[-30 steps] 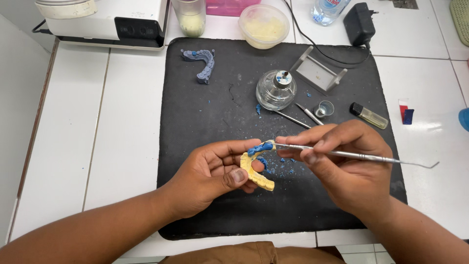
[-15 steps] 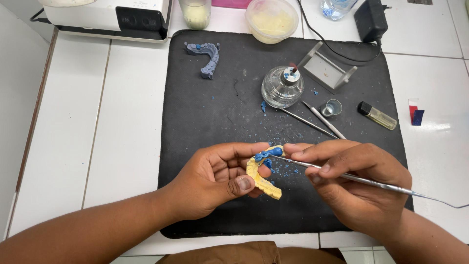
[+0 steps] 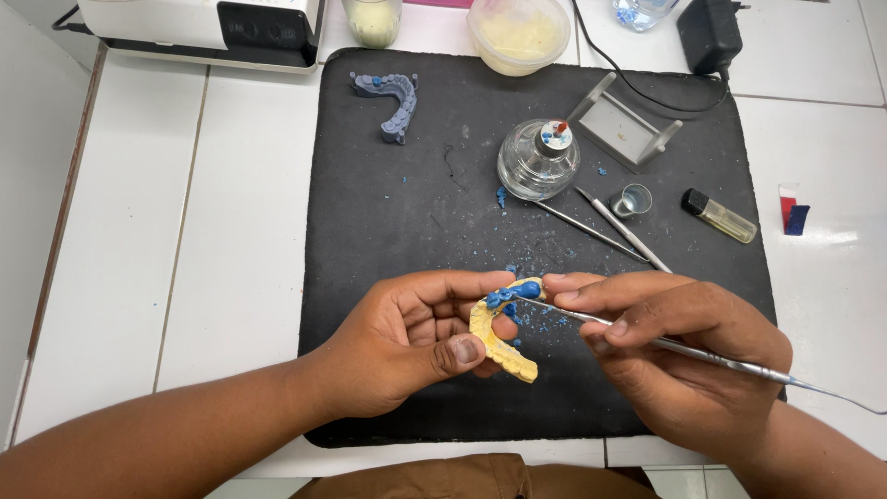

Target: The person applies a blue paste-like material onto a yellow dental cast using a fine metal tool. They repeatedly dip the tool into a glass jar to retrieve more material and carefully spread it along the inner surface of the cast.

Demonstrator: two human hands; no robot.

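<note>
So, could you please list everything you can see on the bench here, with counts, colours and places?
mat: one, black, centre of the white tiled bench
yellow dental cast: one, with blue wax on it, in the left hand
grey-blue cast: one, mat's far left
glass burner: one, clear, mat centre-right
spare metal tools: two, silver, beside the burner
small metal cup: one, silver
lighter: one, yellowish
metal stand: one, grey
tub: one, cream contents, far edge
machine: one, white, far left
left hand: holds the cast
right hand: grip on a long metal instrument
</note>
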